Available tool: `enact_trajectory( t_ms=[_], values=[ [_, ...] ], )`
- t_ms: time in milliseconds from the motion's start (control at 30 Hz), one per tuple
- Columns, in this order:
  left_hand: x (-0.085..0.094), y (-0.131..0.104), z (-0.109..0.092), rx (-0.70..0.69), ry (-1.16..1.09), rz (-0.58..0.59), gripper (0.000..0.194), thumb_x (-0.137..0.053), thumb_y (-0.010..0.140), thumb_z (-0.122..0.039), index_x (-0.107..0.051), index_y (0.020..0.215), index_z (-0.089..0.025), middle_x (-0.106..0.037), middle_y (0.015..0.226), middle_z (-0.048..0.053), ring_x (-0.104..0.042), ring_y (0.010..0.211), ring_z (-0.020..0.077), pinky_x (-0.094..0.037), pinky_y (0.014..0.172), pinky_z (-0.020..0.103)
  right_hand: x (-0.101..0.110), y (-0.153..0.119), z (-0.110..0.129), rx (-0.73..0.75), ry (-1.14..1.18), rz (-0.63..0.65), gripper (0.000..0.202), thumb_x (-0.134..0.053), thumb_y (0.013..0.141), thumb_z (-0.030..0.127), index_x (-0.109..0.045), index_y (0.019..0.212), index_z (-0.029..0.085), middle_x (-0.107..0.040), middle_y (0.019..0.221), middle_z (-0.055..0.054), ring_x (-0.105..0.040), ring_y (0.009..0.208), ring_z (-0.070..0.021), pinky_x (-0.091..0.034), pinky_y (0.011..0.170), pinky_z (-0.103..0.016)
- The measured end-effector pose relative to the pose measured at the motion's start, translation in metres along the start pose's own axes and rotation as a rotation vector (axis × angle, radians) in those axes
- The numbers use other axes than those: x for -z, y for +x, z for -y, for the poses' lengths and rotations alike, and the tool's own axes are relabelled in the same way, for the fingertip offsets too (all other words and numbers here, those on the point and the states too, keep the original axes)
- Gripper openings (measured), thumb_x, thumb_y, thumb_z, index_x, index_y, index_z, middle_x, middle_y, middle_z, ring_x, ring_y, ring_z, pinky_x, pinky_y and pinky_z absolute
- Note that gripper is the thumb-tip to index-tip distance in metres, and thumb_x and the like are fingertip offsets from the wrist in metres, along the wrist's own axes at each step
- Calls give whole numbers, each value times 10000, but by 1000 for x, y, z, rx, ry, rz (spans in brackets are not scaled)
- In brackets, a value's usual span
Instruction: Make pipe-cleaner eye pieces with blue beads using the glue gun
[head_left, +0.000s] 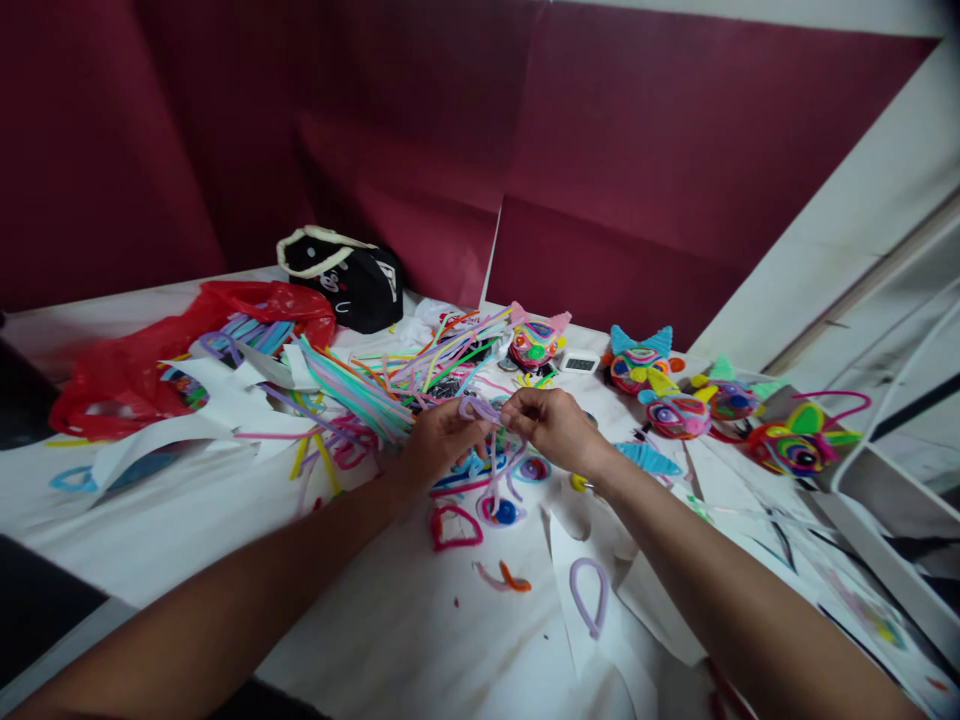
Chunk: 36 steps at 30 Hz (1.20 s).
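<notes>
Between my two hands is a light purple pipe cleaner, bent into a small loop with ends hanging down. My left hand pinches it from the left. On the other side, my right hand has its fingertips closed on the pipe cleaner near the loop. Below them lie a purple eye shape with a blue centre, another round eye piece and a pink-red pipe cleaner outline. Nearer me rests a purple teardrop loop on white paper, beside a short orange piece.
Loose pipe cleaners pile up behind my left hand, beside a red plastic bag and a black bag. Several colourful animal-face crafts stand at the back right near a small digital clock. A white rack borders the right.
</notes>
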<state>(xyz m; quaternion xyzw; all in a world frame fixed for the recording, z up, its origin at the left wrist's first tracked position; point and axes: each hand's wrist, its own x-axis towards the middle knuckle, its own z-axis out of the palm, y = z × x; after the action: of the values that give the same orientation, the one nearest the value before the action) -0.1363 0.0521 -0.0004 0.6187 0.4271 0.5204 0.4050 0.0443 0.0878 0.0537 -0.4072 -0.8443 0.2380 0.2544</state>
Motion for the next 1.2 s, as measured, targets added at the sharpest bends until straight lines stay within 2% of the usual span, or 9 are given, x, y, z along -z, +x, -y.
enact_trajectory(
  t_ms=[200, 433, 600, 733, 800, 867, 933, 1033, 1200],
  values=[
    [-3, -3, -7, 73, -40, -30, 277, -610, 831, -406, -613, 770, -135, -579, 526, -31, -370, 359, 47, -253, 359, 163, -6, -7, 7, -4, -77, -60, 124, -519, 865, 189, -585, 760, 182, -591, 651, 19, -495, 587, -108, -347, 573, -216],
    [-5, -3, -6, 125, -95, 80, 267, -635, 792, -389, -618, 691, -142, -566, 477, -27, -347, 335, 48, -238, 351, 168, 1, -6, 0, -74, -245, -209, 117, -463, 897, 164, -563, 840, 187, -618, 714, -27, -535, 607, -146, -346, 593, -242],
    [-5, -3, -6, 126, -142, 118, 268, -673, 764, -371, -622, 648, -134, -572, 468, -15, -386, 349, 54, -254, 365, 171, 5, -7, -5, -115, -354, -251, 119, -454, 893, 136, -569, 913, 158, -666, 801, -98, -592, 673, -195, -362, 628, -273],
    [-7, -2, -3, 93, -228, 33, 237, -670, 778, -379, -607, 736, -155, -659, 666, -10, -481, 446, 59, -361, 439, 172, 0, -9, -4, -106, -372, -210, 118, -470, 905, 141, -582, 936, 160, -682, 798, -85, -612, 678, -190, -377, 631, -261],
    [-8, -2, -2, 80, -347, 2, 222, -682, 784, -368, -594, 778, -164, -693, 837, 6, -571, 595, 76, -459, 581, 186, -1, -10, -2, -86, -362, -171, 108, -494, 913, 157, -593, 955, 176, -691, 810, -55, -620, 688, -167, -387, 625, -234],
    [-8, -4, -3, 86, -512, 28, 215, -702, 799, -347, -586, 799, -167, -699, 922, 27, -618, 743, 109, -492, 710, 218, -2, -11, 0, -72, -360, -139, 110, -508, 921, 169, -603, 972, 185, -695, 808, -31, -619, 680, -145, -393, 617, -213],
    [-9, -6, -5, 71, -655, 110, 213, -695, 837, -341, -577, 800, -168, -693, 865, 36, -629, 800, 139, -491, 740, 240, -4, -12, 2, -72, -374, -125, 114, -504, 932, 180, -612, 969, 186, -698, 805, -24, -620, 678, -139, -400, 619, -206],
    [-12, -9, -7, 10, -750, 221, 201, -649, 896, -318, -562, 785, -175, -606, 664, -7, -606, 718, 127, -474, 714, 235, -6, -11, 5, -92, -427, -140, 140, -478, 941, 179, -614, 973, 174, -707, 833, -46, -640, 720, -157, -408, 639, -222],
    [-15, -10, -11, -10, -730, 219, 185, -642, 902, -263, -561, 769, -162, -434, 541, -55, -466, 540, 69, -404, 585, 182, -5, -3, 6, -133, -567, -216, 188, -436, 929, 145, -598, 1026, 145, -703, 941, -111, -662, 832, -231, -399, 665, -279]
  ],
)
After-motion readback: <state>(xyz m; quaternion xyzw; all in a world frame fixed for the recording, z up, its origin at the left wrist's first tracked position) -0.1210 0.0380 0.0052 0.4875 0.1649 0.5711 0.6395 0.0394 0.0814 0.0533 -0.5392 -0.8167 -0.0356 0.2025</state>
